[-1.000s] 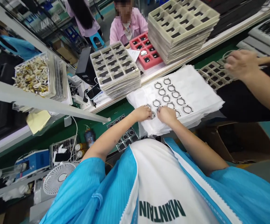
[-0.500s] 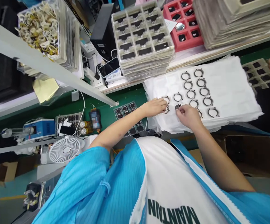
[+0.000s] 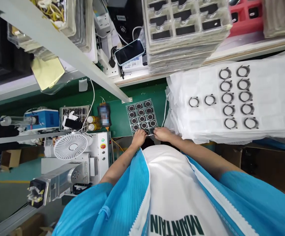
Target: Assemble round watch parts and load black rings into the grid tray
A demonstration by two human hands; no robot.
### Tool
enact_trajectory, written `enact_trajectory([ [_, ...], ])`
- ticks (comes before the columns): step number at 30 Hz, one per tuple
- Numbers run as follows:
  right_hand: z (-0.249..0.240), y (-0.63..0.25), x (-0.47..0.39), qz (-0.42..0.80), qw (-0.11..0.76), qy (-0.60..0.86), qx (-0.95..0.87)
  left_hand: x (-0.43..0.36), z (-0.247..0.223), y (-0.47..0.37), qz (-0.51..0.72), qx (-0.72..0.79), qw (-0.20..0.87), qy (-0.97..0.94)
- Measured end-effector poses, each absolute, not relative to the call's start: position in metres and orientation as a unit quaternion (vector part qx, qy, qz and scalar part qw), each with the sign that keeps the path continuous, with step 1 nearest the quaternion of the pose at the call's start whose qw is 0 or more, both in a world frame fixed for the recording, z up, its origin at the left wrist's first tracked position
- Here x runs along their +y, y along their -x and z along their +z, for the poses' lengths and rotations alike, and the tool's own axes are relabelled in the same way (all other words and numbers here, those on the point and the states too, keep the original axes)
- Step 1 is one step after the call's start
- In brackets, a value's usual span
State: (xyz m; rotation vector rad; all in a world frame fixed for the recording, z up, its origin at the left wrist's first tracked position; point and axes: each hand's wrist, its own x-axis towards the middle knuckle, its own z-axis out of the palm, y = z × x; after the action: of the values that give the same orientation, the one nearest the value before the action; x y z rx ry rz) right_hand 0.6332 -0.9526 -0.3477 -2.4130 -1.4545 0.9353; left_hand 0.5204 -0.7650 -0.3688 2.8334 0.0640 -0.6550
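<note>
A clear tray (image 3: 133, 109) of round dark discs with pale rims lies on the green bench in front of my body. My left hand (image 3: 139, 138) is at its near edge, fingers curled down beside a round part in the nearest row. At the tray's near right corner, my right hand (image 3: 163, 133) has its fingertips pinched together over a dark spot. What either hand grips is too small and covered to make out. To the right, metal ring-shaped watch cases (image 3: 210, 99) lie in columns on a white padded sheet (image 3: 275, 98).
Stacked trays of dark parts (image 3: 181, 49), a phone (image 3: 129, 52) and a power strip (image 3: 105, 62) stand on the shelf behind. A slanted white post (image 3: 83, 62) crosses the left side. A white fan (image 3: 71, 146) and a button panel (image 3: 103, 150) are at left.
Both hands have moved left from the white sheet to the clear tray. One ring that was by my left hand no longer shows on the sheet. The view has shifted closer.
</note>
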Motion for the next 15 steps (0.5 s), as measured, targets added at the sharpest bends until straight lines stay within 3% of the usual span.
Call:
enact_trajectory([
  [7,-0.383,-0.627,-0.952,0.304,0.072,0.822,-0.477,-0.759,-0.382,-0.506,-0.208,0.053,0.133,-0.968],
  [15,-0.387,-0.611,-1.01,0.288,0.161,0.819,-0.469,-0.725,-0.383,-0.465,-0.267,0.134,0.103,-0.949],
])
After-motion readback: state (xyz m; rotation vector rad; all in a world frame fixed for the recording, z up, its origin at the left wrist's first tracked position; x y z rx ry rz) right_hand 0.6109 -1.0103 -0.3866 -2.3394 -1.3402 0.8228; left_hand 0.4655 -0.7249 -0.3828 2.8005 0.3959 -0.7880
